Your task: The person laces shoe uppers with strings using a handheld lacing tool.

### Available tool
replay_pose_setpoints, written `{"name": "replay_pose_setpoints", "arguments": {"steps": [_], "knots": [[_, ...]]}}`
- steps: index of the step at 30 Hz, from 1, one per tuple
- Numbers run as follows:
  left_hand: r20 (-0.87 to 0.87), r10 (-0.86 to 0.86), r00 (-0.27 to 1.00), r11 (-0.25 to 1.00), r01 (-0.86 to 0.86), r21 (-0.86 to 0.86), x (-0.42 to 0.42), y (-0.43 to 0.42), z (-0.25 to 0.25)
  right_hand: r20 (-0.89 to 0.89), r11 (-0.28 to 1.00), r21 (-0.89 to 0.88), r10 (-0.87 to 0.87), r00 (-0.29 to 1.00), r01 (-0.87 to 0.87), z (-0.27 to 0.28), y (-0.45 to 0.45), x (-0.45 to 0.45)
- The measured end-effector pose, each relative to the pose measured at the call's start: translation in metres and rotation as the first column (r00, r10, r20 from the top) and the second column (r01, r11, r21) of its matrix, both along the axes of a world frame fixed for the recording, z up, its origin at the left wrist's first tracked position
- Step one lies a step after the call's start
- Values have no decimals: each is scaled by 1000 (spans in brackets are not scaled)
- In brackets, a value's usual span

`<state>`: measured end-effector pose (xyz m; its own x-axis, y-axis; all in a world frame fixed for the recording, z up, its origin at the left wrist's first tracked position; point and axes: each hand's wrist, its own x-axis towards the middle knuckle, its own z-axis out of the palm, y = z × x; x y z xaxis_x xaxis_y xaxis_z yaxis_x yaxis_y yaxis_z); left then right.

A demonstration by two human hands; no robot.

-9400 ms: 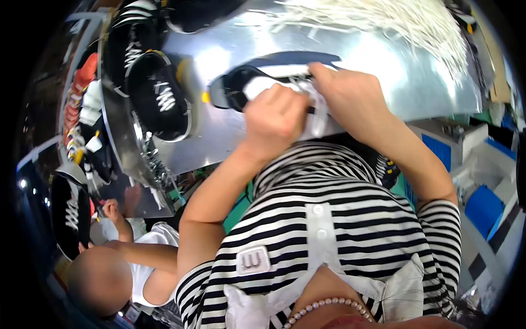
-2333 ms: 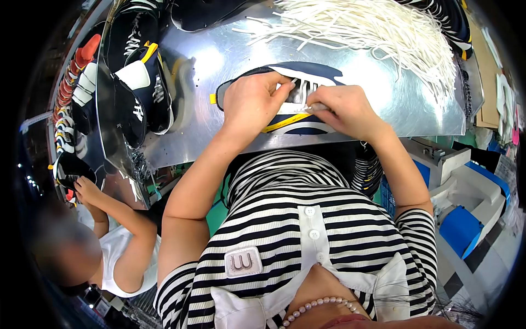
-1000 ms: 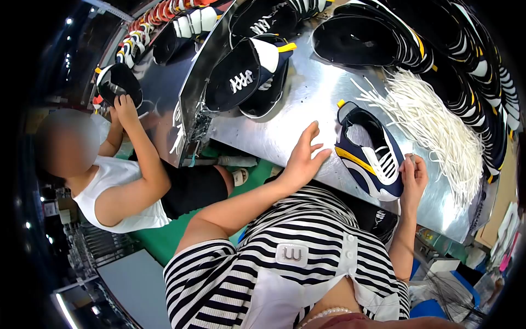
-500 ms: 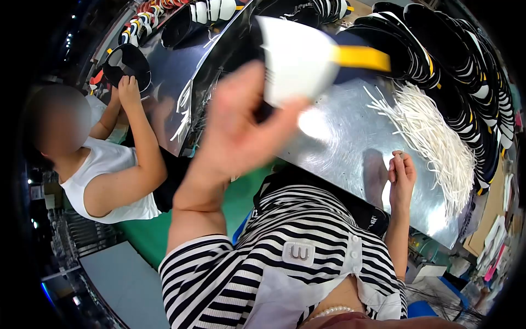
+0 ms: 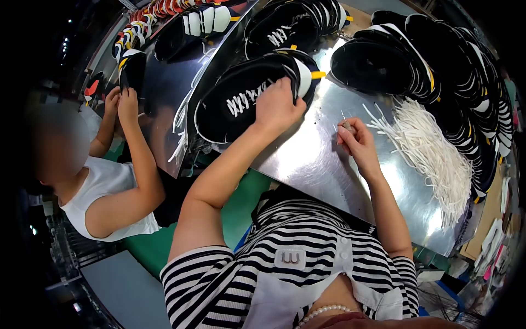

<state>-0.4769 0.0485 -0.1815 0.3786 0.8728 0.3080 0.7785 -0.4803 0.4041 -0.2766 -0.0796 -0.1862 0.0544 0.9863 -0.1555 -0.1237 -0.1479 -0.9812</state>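
Under our half-curled left hand (image 5: 278, 109), grip unconfirmed, the black-lined, white-laced fabric shoe upper (image 5: 227, 92) now lies, moved leftward from beside our right hand (image 5: 359, 143); handling appears finished. Our right hand pinches a slim metal-tipped tool (image 5: 346, 125).

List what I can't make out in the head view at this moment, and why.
All in the head view:
- Full lacing of the black shoe upper: partly covered by the left hand; whether that hand grips or merely rests is unclear.
- Kind of small thin tool: too small, and mostly covered by the right hand.
- Number of white laces: they overlap.
- Orange shoe parts: cut off by the top edge.
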Motion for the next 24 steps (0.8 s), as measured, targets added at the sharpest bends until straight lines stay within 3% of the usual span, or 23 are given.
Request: {"name": "replay_pose_setpoints", "arguments": {"steps": [1, 2, 4, 5, 6, 7, 9, 12, 15, 18, 21, 22, 24], "knots": [[71, 36, 997, 999, -38, 19, -3, 3, 11, -49, 1000, -19, -15, 999, 14, 0, -1, -1], [268, 73, 961, 997, -80, 12, -9, 8, 26, -101, 999, -40, -37, 994, 33, 0, -4, -2], [480, 152, 864, 986, -100, -133, -40, 11, 79, -121, 995, -45, -90, 989, 85, -1, -10, 3], [737, 104, 667, 991, -10, -131, -64, 28, 88, -135, 993, -40, -114, 984, 110, -4, -15, 7], [906, 201, 372, 954, 135, -267, -80, 28, 120, -108, 990, -46, -138, 984, 134, -3, -17, 9], [885, 417, 207, 793, 393, -465, -102, 25, 148, -143, 987, -33, -161, 977, 158, -12, -19, 11], [889, 445, 109, 746, 505, -435, -129, 25, 161, -250, 976, -64, -218, 943, 208, -23, -20, 9], [888, 459, 37, 822, 363, -439, -148, 30, 135, -236, 984, -68, -178, 955, 167, -24, -23, 1], [858, 511, -52, 775, 461, -433, -136, 18, 120, -200, 988, -71, -150, 968, 138, -17, -30, -4], [839, 541, -55, 703, 578, -415, -133, 8, 109, -169, 984, -85, -171, 971, 159, -13, -36, 3], [852, 523, -7, 713, 551, -433, -131, -7, 115, -180, 983, -57, -183, 967, 175, -17, -36, 8], [846, 531, -50, 694, 599, -400, -137, -5, 113, -188, 983, -44, -183, 965, 178, -19, -35, 9], [820, 573, -5, 620, 657, -429, -136, -17, 131, -195, 982, -28, -190, 962, 188, -19, -28, 7]]}}
